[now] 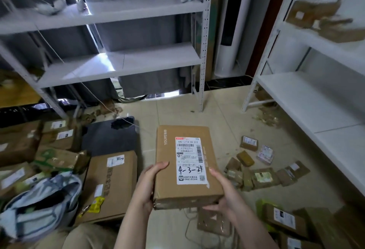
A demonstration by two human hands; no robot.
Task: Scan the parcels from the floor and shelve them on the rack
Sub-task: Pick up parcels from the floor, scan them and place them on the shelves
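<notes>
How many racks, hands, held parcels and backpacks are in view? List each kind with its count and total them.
Racks: 2, the rack ahead and the rack on the right
Hands: 2, the left hand and the right hand
Held parcel: 1
Backpack: 1
Total: 6

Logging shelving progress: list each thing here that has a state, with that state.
held parcel: off the floor, label up, marked 4-3-24.
left hand: grips its left edge.
right hand: grips its near right corner.
floor parcels: lying unshelved.
right rack: holds boxes on an upper shelf.
</notes>
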